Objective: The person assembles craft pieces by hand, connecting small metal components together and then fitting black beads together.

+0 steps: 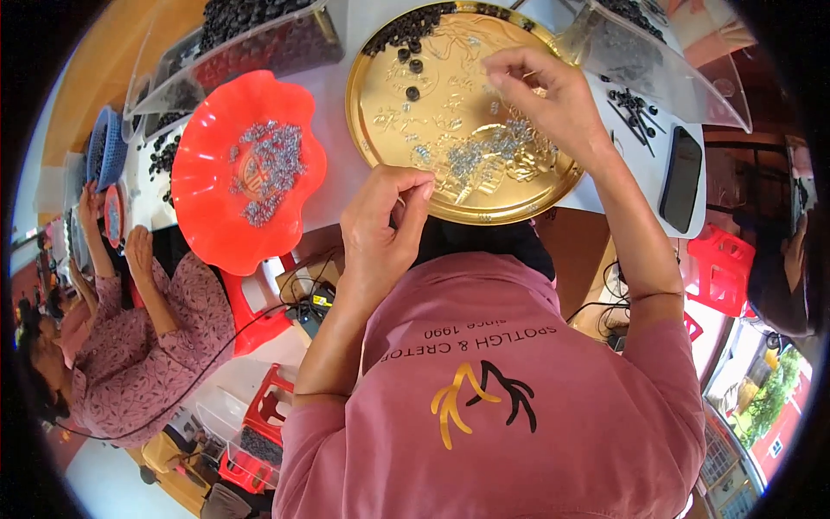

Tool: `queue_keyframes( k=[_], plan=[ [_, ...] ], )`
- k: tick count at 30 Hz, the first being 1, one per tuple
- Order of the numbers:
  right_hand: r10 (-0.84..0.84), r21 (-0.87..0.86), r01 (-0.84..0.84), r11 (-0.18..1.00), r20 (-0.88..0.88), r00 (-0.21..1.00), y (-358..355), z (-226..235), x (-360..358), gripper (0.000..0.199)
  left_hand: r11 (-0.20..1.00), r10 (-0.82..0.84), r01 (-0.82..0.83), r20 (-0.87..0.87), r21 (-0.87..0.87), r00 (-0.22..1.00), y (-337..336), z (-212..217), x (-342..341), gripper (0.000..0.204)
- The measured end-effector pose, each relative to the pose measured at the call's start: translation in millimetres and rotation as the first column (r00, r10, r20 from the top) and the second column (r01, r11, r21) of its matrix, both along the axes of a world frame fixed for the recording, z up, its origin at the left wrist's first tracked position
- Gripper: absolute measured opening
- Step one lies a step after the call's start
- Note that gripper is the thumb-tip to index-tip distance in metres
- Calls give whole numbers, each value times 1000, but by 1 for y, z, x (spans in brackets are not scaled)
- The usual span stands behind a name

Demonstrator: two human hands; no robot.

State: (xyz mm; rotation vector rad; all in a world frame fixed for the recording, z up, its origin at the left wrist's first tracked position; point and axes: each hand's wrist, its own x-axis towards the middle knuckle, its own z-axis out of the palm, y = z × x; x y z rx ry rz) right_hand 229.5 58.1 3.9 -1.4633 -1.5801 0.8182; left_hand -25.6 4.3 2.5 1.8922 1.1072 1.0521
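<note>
A round gold tray lies on the white table in front of me. It holds a heap of small silver screws near its front and black rubber rings along its far rim. My right hand hovers over the tray with fingertips pinched together; any small part between them is too small to make out. My left hand is at the tray's near edge, fingers curled and pinched the same way.
A red scalloped bowl with silver screws sits to the left. Clear plastic bins of black rings stand at the back left and back right. A black phone lies on the right. Another person sits at my left beside red stools.
</note>
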Motion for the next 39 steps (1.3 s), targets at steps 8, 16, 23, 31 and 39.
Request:
queue_keyframes(
  k=[8,16,23,31,39],
  plan=[
    [389,176,-490,854,409,825,-12,5,-46,13,997,-56,57,-23,57,998,-11,-6,-10,14],
    [316,114,-437,892,534,784,-15,-6,-67,12,999,-51,51,-4,0,999,-13,-2,-10,12],
    [291,-166,-287,943,-5,957,-13,14,-49,22,995,25,-34,93,98,995,9,-6,7,18],
    [233,-277,-346,896,-369,900,-7,42,-18,30,994,-40,67,299,-81,953,41,-9,40,22],
    [217,-87,-239,967,-212,953,1,44,-2,30,941,-22,159,416,-299,909,68,13,64,15]
  ],
)
